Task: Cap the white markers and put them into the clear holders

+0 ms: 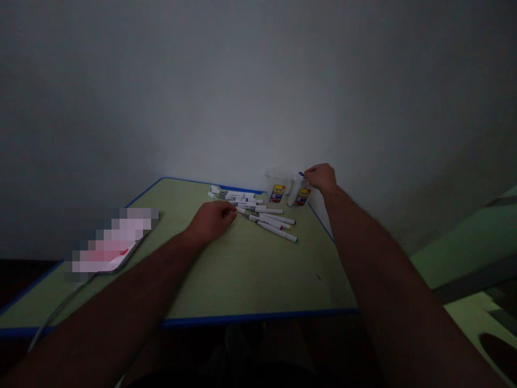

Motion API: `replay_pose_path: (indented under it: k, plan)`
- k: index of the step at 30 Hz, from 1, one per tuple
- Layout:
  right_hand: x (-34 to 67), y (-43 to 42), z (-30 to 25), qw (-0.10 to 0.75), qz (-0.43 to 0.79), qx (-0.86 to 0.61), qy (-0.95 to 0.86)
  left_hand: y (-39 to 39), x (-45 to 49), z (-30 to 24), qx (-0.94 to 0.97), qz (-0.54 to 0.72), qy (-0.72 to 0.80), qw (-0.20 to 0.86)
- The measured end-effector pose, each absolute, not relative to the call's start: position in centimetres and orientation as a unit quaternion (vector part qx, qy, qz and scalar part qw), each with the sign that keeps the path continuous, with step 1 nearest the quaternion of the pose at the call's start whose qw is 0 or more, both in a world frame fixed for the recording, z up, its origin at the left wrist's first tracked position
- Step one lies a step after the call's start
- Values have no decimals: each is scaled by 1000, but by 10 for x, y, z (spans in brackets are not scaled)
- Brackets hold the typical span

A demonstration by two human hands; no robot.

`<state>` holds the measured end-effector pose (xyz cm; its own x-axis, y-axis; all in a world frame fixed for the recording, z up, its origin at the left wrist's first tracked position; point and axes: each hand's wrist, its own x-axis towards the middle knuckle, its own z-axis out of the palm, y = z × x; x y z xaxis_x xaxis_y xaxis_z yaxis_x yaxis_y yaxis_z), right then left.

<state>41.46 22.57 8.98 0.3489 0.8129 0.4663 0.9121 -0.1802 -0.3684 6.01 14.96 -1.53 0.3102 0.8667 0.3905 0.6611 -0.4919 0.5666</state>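
My right hand (322, 177) pinches the purple-ended tip of a white marker (300, 177). That marker stands in the right-hand clear plastic container (302, 196), which has a yellow and red label. Close beside it on the left is a second clear container (277, 192) with a similar label. My left hand (212, 220) rests low over the table, fingers curled together at the near end of a white marker (243, 211). Several white markers with coloured ends (278, 231) lie in a loose pile right of this hand and behind it.
The pale green table (250, 280) has a blue edge and meets a grey wall (242, 91). At the left lies a lit, blurred-out tablet-like device (117, 248) with a white cable (56, 312). Right of the table is pale green furniture (464, 253).
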Motion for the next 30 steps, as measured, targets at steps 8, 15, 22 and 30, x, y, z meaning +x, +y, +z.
replay_pose_path:
  k: [8, 15, 22, 30]
  plan:
    - [412, 222, 87, 367, -101, -741, -554, 151, 61, -17, 793, 337, 485, 152]
    - [387, 208, 81, 493, -127, -672, -537, 150, 60, -14, 796, 328, 488, 146]
    - [345, 178, 51, 558, -25, -618, -553, 151, 58, -16, 788, 338, 491, 155]
    - [329, 142, 14, 411, -27, -646, -642, 153, 45, -5, 754, 357, 538, 121]
